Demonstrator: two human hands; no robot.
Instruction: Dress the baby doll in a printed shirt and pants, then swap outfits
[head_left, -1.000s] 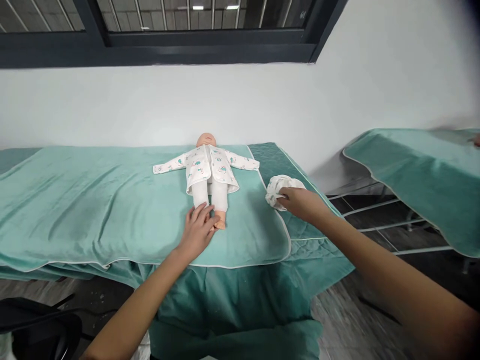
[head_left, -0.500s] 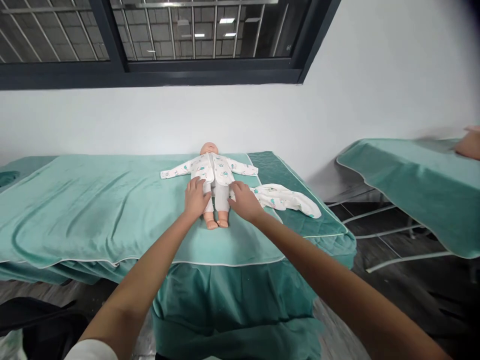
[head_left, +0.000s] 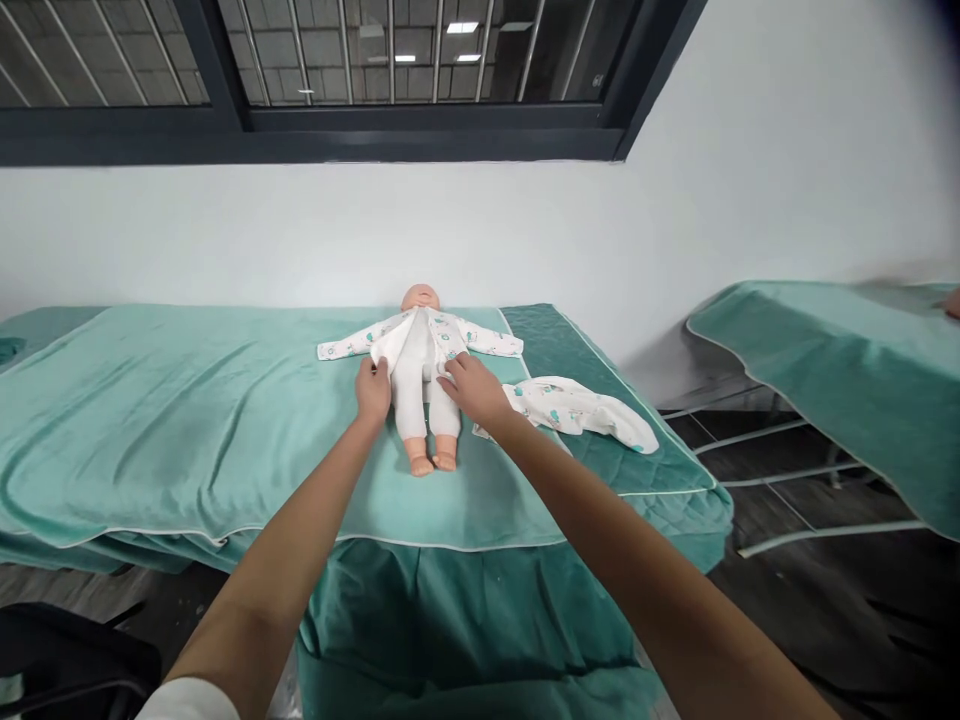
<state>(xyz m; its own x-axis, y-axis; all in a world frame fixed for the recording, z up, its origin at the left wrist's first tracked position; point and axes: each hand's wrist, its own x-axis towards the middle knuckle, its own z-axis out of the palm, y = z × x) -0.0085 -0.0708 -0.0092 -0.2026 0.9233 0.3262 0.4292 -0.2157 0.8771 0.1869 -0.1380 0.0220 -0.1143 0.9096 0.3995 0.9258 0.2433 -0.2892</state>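
Observation:
A baby doll (head_left: 420, 297) lies on its back, feet toward me, on the green-covered bed. It wears a white printed baby jacket (head_left: 397, 330), whose front is parted and whose sleeves stretch out to both sides. White cloth covers the doll's legs (head_left: 409, 395). My left hand (head_left: 373, 390) is closed on the jacket's left front edge and holds it out sideways. At the right front edge, my right hand (head_left: 474, 385) has its fingers bent onto the jacket's hem; the fingertips are partly hidden. Beside my right wrist lies a matching printed white garment (head_left: 581, 408).
The bed's green blanket (head_left: 150, 420) hangs over the front edge. A second green-covered bed (head_left: 840, 350) stands at the right, with a bit of skin-toned something at its far edge. A dark bag (head_left: 75, 660) sits on the floor, lower left. Behind is a white wall below a barred window.
My left hand has moved from the doll's leg to the jacket's left edge and pulled that flap outward. My right hand has shifted up slightly to the right hem, and the jacket front is wider apart.

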